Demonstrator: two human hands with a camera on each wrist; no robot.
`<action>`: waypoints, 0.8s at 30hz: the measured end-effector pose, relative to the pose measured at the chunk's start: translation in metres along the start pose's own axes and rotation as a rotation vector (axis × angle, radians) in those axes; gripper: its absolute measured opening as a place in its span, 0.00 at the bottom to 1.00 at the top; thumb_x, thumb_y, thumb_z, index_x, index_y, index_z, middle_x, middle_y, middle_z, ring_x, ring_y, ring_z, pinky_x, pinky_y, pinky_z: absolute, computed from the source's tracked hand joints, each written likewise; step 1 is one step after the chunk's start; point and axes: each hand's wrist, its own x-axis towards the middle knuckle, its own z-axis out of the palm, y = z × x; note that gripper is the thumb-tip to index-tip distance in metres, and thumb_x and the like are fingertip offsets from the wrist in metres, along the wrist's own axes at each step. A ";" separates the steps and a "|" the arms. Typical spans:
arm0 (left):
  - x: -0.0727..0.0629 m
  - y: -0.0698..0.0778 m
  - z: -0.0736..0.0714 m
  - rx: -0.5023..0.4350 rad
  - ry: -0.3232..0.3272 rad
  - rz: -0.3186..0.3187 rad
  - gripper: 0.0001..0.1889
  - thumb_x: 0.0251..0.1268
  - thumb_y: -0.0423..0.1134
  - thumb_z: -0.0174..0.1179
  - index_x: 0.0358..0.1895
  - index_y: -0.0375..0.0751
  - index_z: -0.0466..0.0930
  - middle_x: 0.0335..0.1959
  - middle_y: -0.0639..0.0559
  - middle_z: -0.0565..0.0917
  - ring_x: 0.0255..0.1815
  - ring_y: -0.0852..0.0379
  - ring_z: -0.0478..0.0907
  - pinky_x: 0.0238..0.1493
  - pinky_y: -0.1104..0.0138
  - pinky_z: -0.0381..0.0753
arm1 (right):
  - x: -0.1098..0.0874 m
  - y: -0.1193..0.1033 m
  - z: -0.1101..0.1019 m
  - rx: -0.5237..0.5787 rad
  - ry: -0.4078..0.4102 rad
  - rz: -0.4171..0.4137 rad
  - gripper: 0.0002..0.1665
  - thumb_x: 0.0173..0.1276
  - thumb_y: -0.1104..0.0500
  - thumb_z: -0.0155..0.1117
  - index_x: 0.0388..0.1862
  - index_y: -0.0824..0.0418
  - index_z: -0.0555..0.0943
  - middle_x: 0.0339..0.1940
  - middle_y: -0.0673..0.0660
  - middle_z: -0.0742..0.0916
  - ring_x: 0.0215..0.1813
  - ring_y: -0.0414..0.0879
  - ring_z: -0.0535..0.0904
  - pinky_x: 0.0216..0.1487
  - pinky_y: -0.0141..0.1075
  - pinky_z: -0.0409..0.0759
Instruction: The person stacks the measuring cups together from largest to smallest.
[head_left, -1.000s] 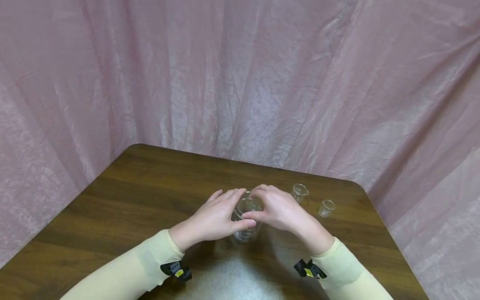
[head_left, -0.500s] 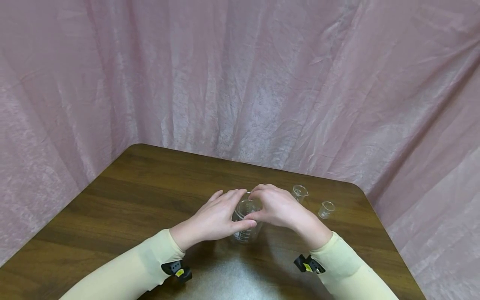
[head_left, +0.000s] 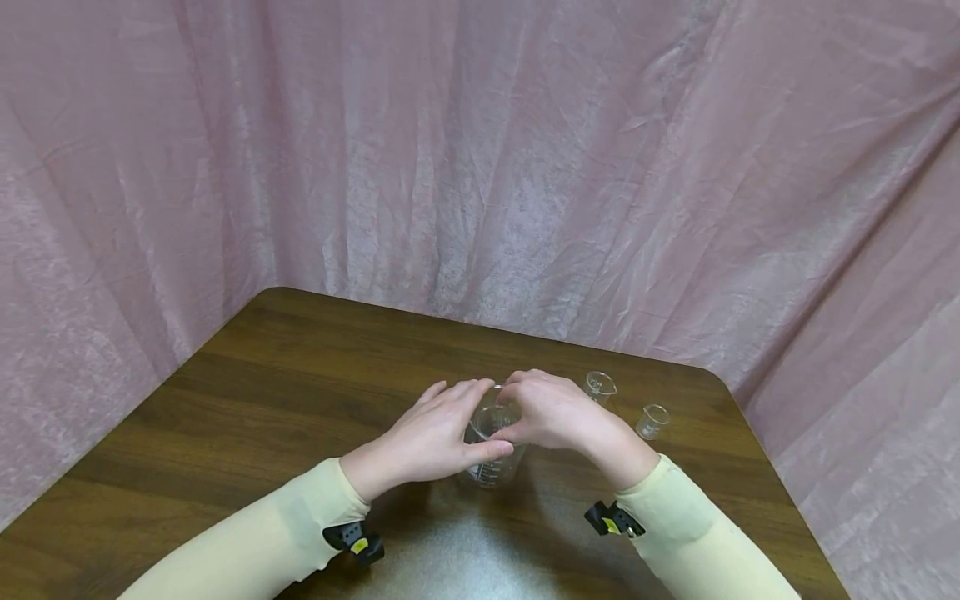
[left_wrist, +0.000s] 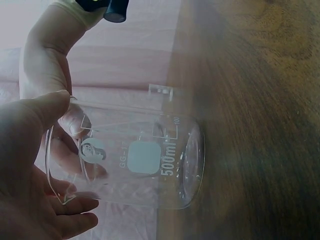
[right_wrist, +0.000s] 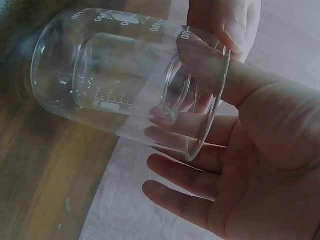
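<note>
A large clear glass beaker marked 500ml (left_wrist: pixel 167 159) stands upright on the wooden table, in the middle of the head view. My left hand (head_left: pixel 429 435) holds it around the upper part from the left, thumb on the near side and fingers on the far side. Inside it is a smaller graduated beaker (right_wrist: pixel 112 75), its base showing a gap above the large one's base in the right wrist view. From above, my right hand (head_left: pixel 558 417) pinches the smaller beaker near its rim, thumb and forefinger reaching inside the large rim. The other right fingers extend outside the glass.
To the right of my right hand stands a small beaker (head_left: pixel 601 385), partly behind the hand. An even smaller beaker (head_left: pixel 652 422) stands farther right, towards the table's right edge. A pink curtain (head_left: pixel 480 167) hangs behind the table (head_left: pixel 300 375).
My right hand has sunk slightly, and the smaller beaker's rim sits lower inside the large beaker. My left hand has stayed in place around the large beaker.
</note>
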 end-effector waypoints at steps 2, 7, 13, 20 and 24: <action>0.000 0.000 0.000 -0.002 0.000 0.000 0.49 0.74 0.71 0.65 0.83 0.36 0.67 0.80 0.44 0.75 0.81 0.48 0.71 0.83 0.35 0.57 | 0.001 0.000 0.000 -0.003 -0.019 0.006 0.28 0.63 0.40 0.85 0.54 0.57 0.93 0.56 0.51 0.90 0.61 0.53 0.85 0.58 0.51 0.86; 0.001 0.000 0.001 -0.004 0.004 0.002 0.49 0.74 0.71 0.65 0.83 0.37 0.67 0.79 0.44 0.76 0.81 0.48 0.71 0.83 0.34 0.58 | 0.003 -0.001 -0.001 -0.001 -0.058 0.029 0.28 0.64 0.40 0.84 0.56 0.56 0.93 0.57 0.51 0.89 0.62 0.53 0.85 0.60 0.52 0.86; 0.001 -0.001 0.002 0.001 0.001 0.000 0.49 0.74 0.71 0.65 0.83 0.37 0.67 0.79 0.45 0.76 0.81 0.49 0.71 0.83 0.34 0.58 | 0.006 -0.003 -0.002 -0.016 -0.075 0.025 0.27 0.64 0.41 0.85 0.55 0.55 0.93 0.56 0.51 0.90 0.61 0.53 0.85 0.60 0.51 0.86; 0.001 0.000 0.001 -0.002 0.006 0.006 0.48 0.74 0.70 0.66 0.83 0.38 0.67 0.78 0.45 0.77 0.80 0.48 0.72 0.83 0.34 0.58 | 0.009 -0.004 -0.003 -0.043 -0.095 0.018 0.26 0.63 0.42 0.84 0.54 0.55 0.94 0.55 0.51 0.90 0.61 0.52 0.85 0.60 0.51 0.86; 0.001 0.000 0.001 -0.009 0.004 0.007 0.48 0.74 0.69 0.67 0.83 0.38 0.67 0.78 0.45 0.77 0.80 0.48 0.72 0.83 0.34 0.57 | 0.011 -0.004 -0.003 -0.044 -0.117 0.016 0.25 0.63 0.43 0.84 0.54 0.54 0.94 0.55 0.51 0.89 0.61 0.53 0.85 0.60 0.51 0.86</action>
